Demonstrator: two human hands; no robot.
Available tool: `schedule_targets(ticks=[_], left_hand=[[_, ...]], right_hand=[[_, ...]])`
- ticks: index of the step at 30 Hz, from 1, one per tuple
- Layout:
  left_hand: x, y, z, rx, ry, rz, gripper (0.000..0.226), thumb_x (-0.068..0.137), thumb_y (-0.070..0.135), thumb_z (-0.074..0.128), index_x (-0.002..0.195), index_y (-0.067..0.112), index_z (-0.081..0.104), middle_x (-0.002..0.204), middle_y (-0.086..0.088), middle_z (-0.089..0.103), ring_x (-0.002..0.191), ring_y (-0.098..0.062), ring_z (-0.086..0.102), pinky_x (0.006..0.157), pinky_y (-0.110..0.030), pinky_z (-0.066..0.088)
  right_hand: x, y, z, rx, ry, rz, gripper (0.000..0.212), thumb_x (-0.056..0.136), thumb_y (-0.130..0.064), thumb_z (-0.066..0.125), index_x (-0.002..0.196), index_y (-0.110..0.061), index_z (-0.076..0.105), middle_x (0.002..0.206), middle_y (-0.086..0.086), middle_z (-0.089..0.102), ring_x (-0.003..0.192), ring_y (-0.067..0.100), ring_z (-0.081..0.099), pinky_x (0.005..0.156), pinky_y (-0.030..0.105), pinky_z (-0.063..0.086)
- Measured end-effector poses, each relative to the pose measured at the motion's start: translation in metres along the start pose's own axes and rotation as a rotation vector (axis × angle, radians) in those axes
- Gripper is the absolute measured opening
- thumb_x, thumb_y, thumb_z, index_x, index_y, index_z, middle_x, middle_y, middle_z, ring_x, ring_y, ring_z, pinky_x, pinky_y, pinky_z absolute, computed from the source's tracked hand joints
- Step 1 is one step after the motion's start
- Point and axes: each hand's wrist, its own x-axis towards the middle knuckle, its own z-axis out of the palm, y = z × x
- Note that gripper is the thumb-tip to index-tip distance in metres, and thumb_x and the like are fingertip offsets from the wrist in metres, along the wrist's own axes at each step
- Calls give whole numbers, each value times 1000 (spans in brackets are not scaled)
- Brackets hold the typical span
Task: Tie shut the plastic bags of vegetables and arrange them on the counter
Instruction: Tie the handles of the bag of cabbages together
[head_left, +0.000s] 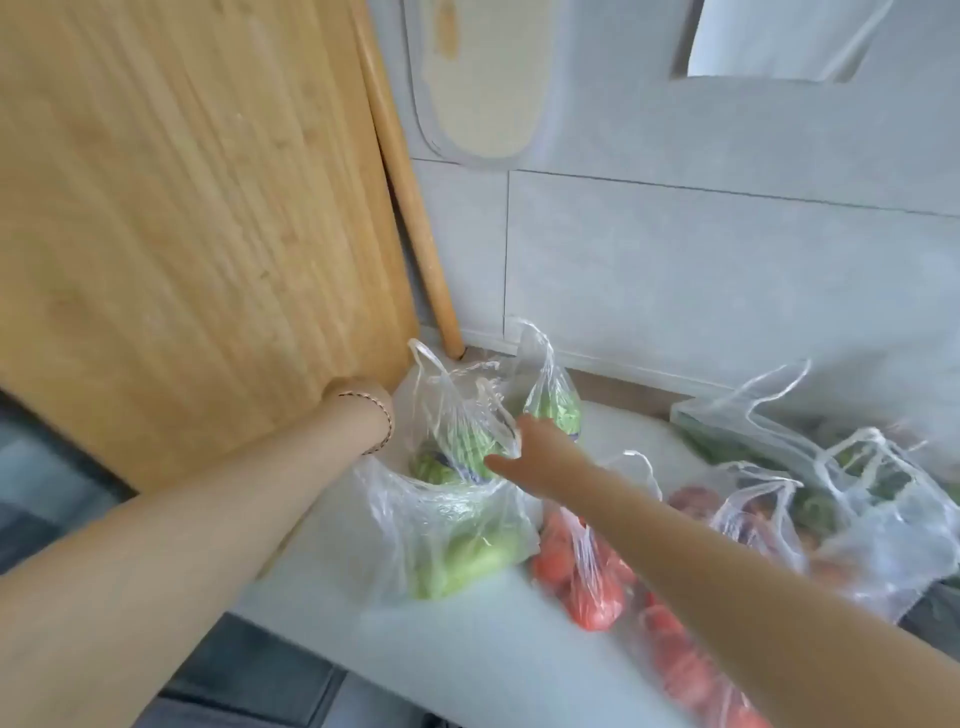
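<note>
Your left forearm reaches to the back left corner of the counter (467, 665). The left wrist (366, 415), which wears a thin cord bracelet, meets the green vegetable bag (457, 525) there. The left hand lies hidden beyond the wrist, behind the bag's film, so you cannot tell its state.

Your right hand (524, 454) reaches in from the right and rests against the bunched film at the mouth of the same bag. The blur hides whether its fingers pinch the film or only touch it.

Note the position of the green vegetable bag: it stands on the counter just beside the foot of the wooden cutting board (208, 234), which leans against the wall. Its handles (428, 364) stand up, untied. A second green bag (555, 408) stands just behind it, also with a loose handle.

A wooden rod (415, 208) leans in the corner between the board and the grey tiled wall (727, 260).

To the right, touching the green vegetable bag, lies a tomato bag (584, 587). Further bags (883, 530) with loose handles sit near the right edge
</note>
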Motion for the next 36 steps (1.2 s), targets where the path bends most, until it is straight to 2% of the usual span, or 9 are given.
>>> schedule_targets(ticks=[4,10,13,19,22,24,27,31,36], left_hand=[[27,-13,-4,-68,-59,232,30,90,14,50,118,2,54,111,-9,62,87,-23,55,77,-27,44],[24,-14,-33,-930,153,492,36,97,26,29,70,9,46,58,-6,49,54,-18,49,56,-24,36],[15,1,-32,-1144,75,669,39,97,26,33,61,12,43,35,2,47,30,-5,42,42,-14,35],[8,31,-27,-1414,-180,978,31,95,18,42,68,9,52,55,-5,55,44,-14,52,49,-18,43],[15,36,-4,-1542,72,898,8,85,34,54,88,28,59,83,10,62,75,-5,60,67,-13,47],[16,35,25,-1505,254,805,51,69,49,59,116,38,41,112,16,47,100,5,49,88,-10,40],[6,38,59,-1328,-46,738,83,63,48,70,130,29,26,115,20,39,106,8,42,87,-3,34],[-3,52,77,-1452,-170,635,11,88,15,58,90,5,59,70,8,60,61,4,59,60,-10,45],[-12,62,83,-2144,-320,157,43,93,10,45,51,13,53,43,7,44,40,-7,40,52,-22,39]], right_hand=[[22,-8,10,5,18,38,34,95,-33,39,101,-4,56,99,13,57,89,25,54,81,34,44],[35,-2,23,811,197,131,48,97,-28,35,52,-16,46,49,-8,46,53,14,35,59,22,34],[41,-8,38,957,204,77,36,92,-33,49,61,-16,42,48,-11,35,53,12,31,61,28,31],[45,-27,55,957,77,-18,49,67,-28,79,75,11,50,52,1,32,52,16,28,50,28,26],[46,-23,54,1142,160,85,38,85,-24,63,62,0,44,42,-7,28,41,11,22,46,27,21],[47,-17,50,1267,196,164,41,92,-25,50,56,-11,38,38,-10,28,36,7,22,41,20,22],[50,-14,46,1321,169,157,41,95,-28,44,57,-16,33,38,-10,26,35,6,20,37,16,20],[48,-11,44,1310,129,133,43,96,-23,42,56,-16,29,37,-12,25,34,4,19,36,15,21],[42,2,45,1665,162,188,31,92,-17,48,64,-19,34,51,-8,20,42,7,18,39,17,20]])
